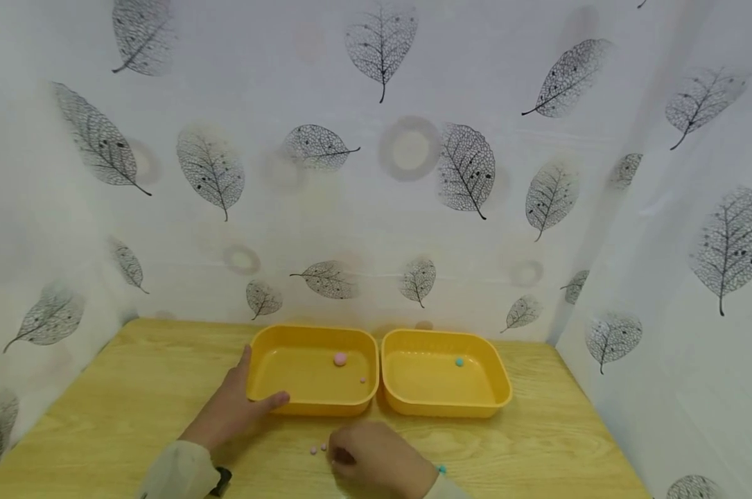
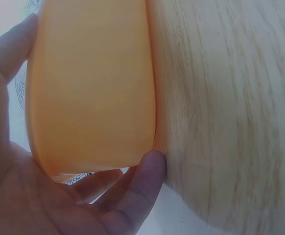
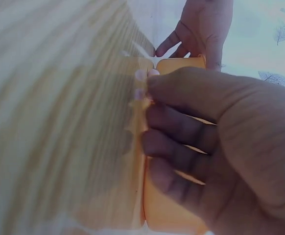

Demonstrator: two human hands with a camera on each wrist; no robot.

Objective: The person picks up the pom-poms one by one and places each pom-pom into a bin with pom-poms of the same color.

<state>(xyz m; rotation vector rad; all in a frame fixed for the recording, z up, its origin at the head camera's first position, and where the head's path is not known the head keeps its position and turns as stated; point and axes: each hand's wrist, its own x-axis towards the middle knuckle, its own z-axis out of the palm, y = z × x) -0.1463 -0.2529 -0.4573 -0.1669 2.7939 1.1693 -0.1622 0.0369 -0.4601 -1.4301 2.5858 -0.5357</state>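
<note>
My left hand (image 1: 235,409) holds the left end of a yellow plastic tray (image 1: 313,410), thumb along the near side and fingers around the end wall. That tray contains a larger pink ball (image 1: 340,359) and a small pink bead (image 1: 362,380). In front of it, low over the table, is my right hand (image 1: 378,454) with curled fingers. Two small pink beads, one (image 1: 313,450) and another (image 1: 324,447), lie just left of its fingertips. In the right wrist view the thumb (image 3: 191,90) comes close to the index finger; whether something is pinched there is hidden.
A second yellow tray (image 1: 447,407) stands close on the right, with a teal bead (image 1: 459,362) in it. Teal beads (image 1: 441,469) lie partly hidden beside my right wrist. Behind the wooden table (image 1: 538,443) hangs a leaf-patterned white sheet (image 1: 376,229).
</note>
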